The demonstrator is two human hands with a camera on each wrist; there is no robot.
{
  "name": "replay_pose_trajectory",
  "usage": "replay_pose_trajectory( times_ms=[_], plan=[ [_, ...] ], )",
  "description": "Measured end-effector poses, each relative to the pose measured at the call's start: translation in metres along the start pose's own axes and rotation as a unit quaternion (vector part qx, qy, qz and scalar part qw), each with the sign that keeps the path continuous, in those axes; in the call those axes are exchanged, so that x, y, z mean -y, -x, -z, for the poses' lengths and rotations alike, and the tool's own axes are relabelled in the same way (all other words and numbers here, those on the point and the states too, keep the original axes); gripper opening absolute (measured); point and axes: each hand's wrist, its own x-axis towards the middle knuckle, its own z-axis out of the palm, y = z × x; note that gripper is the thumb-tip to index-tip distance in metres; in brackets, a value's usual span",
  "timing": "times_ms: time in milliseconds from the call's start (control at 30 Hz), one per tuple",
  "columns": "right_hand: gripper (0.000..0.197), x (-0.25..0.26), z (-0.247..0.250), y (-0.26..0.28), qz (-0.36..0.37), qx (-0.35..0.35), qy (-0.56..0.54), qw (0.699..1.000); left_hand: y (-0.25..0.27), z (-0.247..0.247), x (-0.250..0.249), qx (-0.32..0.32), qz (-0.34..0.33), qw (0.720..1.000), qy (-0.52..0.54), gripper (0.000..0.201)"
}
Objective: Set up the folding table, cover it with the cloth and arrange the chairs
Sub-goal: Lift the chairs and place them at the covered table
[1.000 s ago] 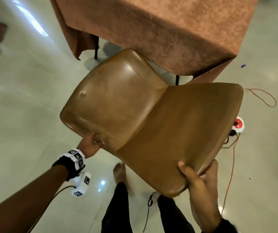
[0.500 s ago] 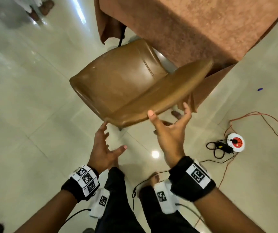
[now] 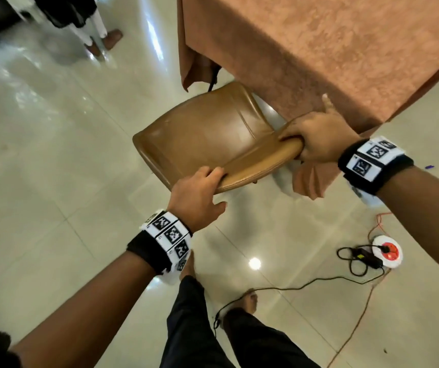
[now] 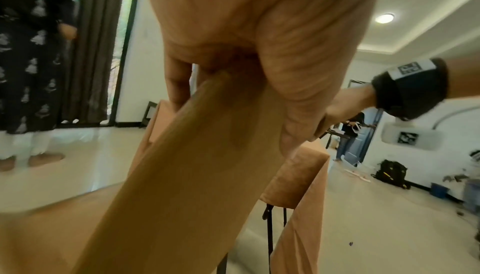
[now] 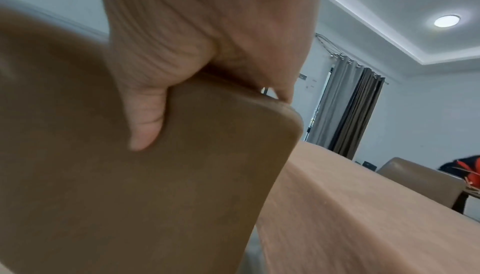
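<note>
A tan leather chair (image 3: 205, 128) stands upright on the floor with its seat facing the table. A rust-brown cloth (image 3: 332, 49) covers the table and hangs over its edges. One black table leg (image 3: 213, 81) shows under the cloth. My left hand (image 3: 199, 189) grips the left end of the backrest's top edge (image 3: 261, 168). My right hand (image 3: 316, 136) grips the right end, close to the hanging cloth. In the left wrist view my left hand (image 4: 233, 52) curls over the backrest (image 4: 194, 175). In the right wrist view my thumb (image 5: 145, 120) presses the backrest (image 5: 155, 186).
A round white and red power socket (image 3: 385, 254) with a black adapter (image 3: 367, 257) and orange cord lies on the tiles to the right. A bystander's feet (image 3: 107, 38) are at the far left. Another tan chair (image 5: 420, 178) stands across the table.
One second ago I held the chair tipped in the air by seat and back. My hands then let go of it; now both grip the backrest top, with the chair upright beside the table.
</note>
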Motion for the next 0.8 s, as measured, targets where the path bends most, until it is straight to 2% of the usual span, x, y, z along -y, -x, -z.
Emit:
replay_pose_trajectory(
  times_ms=[67, 167, 400, 567, 733, 800],
  plan=[
    [0.059, -0.002, 0.006, -0.01, 0.027, 0.063, 0.035, 0.997, -0.016, 0.006, -0.016, 0.009, -0.007, 0.999, -0.031, 0.045],
    [0.067, -0.004, 0.004, -0.012, 0.027, 0.062, 0.044, 0.997, -0.029, 0.01, -0.029, 0.021, -0.014, 0.998, -0.062, 0.034],
    [0.056, 0.012, 0.003, -0.006, -0.027, 0.039, 0.059, 0.997, -0.029, 0.021, -0.01, 0.038, -0.066, 0.989, -0.131, 0.048],
    [0.04, 0.044, -0.001, 0.007, -0.033, 0.032, 0.047, 0.998, -0.021, 0.032, 0.032, 0.041, -0.083, 0.983, -0.157, 0.046],
    [0.032, 0.092, -0.004, 0.026, 0.0, 0.026, 0.015, 1.0, -0.012, 0.048, 0.083, 0.034, -0.137, 0.976, -0.164, 0.033],
    [0.033, 0.115, -0.009, 0.03, 0.011, 0.018, 0.02, 1.0, -0.01, 0.058, 0.103, 0.02, -0.148, 0.975, -0.165, 0.035]
  ],
)
